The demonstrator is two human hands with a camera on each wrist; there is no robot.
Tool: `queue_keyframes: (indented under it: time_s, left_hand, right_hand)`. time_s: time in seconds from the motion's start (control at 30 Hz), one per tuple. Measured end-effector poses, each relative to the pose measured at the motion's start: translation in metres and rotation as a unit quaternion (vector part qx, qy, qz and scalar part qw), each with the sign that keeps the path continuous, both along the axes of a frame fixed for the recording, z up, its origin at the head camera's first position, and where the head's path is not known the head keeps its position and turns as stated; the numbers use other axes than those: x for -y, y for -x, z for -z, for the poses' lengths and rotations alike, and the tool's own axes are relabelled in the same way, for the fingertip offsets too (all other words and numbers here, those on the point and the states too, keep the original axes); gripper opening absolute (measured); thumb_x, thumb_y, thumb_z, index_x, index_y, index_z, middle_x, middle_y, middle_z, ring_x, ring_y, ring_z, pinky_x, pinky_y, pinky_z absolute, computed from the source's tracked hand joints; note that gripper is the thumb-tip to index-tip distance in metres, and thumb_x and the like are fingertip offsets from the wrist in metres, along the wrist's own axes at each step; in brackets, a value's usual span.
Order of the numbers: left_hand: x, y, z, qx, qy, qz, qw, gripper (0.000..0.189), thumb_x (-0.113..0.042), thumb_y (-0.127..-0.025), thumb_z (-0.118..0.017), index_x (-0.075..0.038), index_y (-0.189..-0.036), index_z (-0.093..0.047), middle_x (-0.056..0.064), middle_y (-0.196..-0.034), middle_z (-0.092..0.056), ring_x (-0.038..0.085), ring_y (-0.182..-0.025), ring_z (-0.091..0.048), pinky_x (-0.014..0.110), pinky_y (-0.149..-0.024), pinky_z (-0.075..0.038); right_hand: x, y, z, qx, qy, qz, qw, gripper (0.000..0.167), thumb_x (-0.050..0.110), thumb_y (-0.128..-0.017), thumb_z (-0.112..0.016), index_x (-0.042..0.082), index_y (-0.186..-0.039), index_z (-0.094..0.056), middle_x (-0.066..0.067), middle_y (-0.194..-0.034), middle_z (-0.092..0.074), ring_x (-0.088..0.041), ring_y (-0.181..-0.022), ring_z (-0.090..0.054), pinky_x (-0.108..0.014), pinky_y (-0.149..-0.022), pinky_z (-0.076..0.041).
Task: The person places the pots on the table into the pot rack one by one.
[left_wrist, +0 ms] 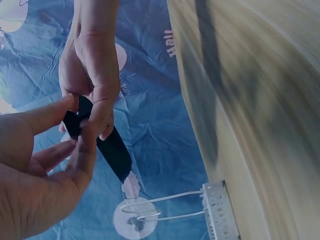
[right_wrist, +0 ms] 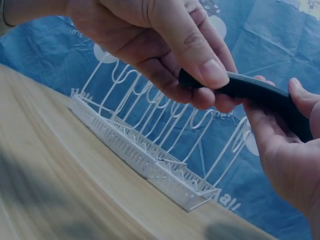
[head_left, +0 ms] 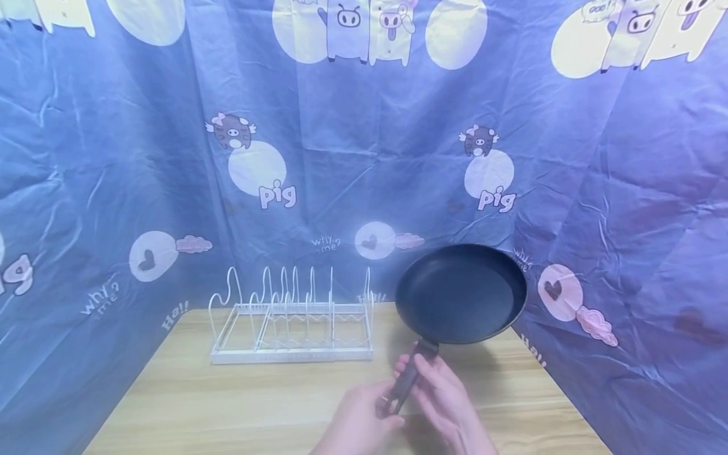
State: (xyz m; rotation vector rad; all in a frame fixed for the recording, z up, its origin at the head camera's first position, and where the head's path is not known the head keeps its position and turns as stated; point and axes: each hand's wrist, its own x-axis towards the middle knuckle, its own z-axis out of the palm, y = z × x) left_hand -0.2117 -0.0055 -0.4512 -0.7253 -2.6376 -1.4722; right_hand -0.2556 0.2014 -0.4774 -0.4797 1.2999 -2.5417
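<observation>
a black frying pan (head_left: 461, 294) is held up over the right side of a wood-grained table (head_left: 227, 404), its round inner face tilted toward the head camera, and a soft shadow (head_left: 495, 360) is cast on the tabletop beneath it. the pan is carried by its black handle (head_left: 406, 382), which is slanted down toward the person. the handle's end is pinched by the left hand (head_left: 361, 411), the thumb pressed on one side and the curled fingertips on the other, with little more than the handle's thickness left between them. nearer the pan, the handle is gripped by the right hand (head_left: 446, 398); the thumb is laid against it and the fingers are passed underneath, though how tightly they are closed cannot quite be told, being partly hidden by the handle. to the left of the pan, apart from both hands, a white wire rack (head_left: 290, 356) is stood on the table, its upright loops raised from a perforated base. the scene is backed by a blue cloth (head_left: 352, 139) printed with pigs, pale circles, hearts and lettering.
</observation>
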Motion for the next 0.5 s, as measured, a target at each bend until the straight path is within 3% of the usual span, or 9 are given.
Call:
queue_keyframes:
  time_s: [0.13, 0.33, 0.5]
  left_hand:
    - [0.003, -0.002, -0.002, -0.052, 0.055, -0.034, 0.9966, 0.029, -0.017, -0.082, -0.091, -0.026, -0.106, -0.077, -0.012, -0.089, -0.068, 0.0, -0.085, -0.059, 0.025, -0.074, -0.054]
    - [0.006, -0.007, -0.006, -0.057, 0.089, -0.069, 0.992, 0.021, -0.02, -0.083, -0.09, -0.024, -0.096, -0.073, -0.013, -0.083, -0.058, 0.0, -0.08, -0.051, 0.026, -0.069, -0.048]
    - [0.008, -0.01, -0.008, -0.06, 0.093, -0.093, 0.9895, 0.027, -0.019, -0.085, -0.088, -0.023, -0.11, -0.076, -0.012, -0.086, -0.058, 0.001, -0.078, -0.052, 0.028, -0.069, -0.051]
  right_hand:
    - [0.008, 0.001, -0.006, -0.003, -0.06, 0.033, 0.9976, 0.02, 0.014, -0.115, -0.048, 0.024, -0.132, -0.046, 0.008, -0.115, -0.073, -0.01, -0.114, -0.071, -0.034, -0.117, -0.056]
    - [0.02, 0.005, -0.016, -0.025, -0.108, 0.043, 0.993, 0.033, 0.012, -0.113, -0.054, 0.013, -0.138, -0.032, 0.008, -0.111, -0.077, -0.01, -0.108, -0.074, -0.035, -0.111, -0.06]
    - [0.029, 0.005, -0.024, -0.037, -0.126, 0.052, 0.99, 0.03, 0.01, -0.111, -0.057, 0.01, -0.133, -0.036, 0.008, -0.109, -0.078, -0.01, -0.106, -0.076, -0.035, -0.109, -0.061]
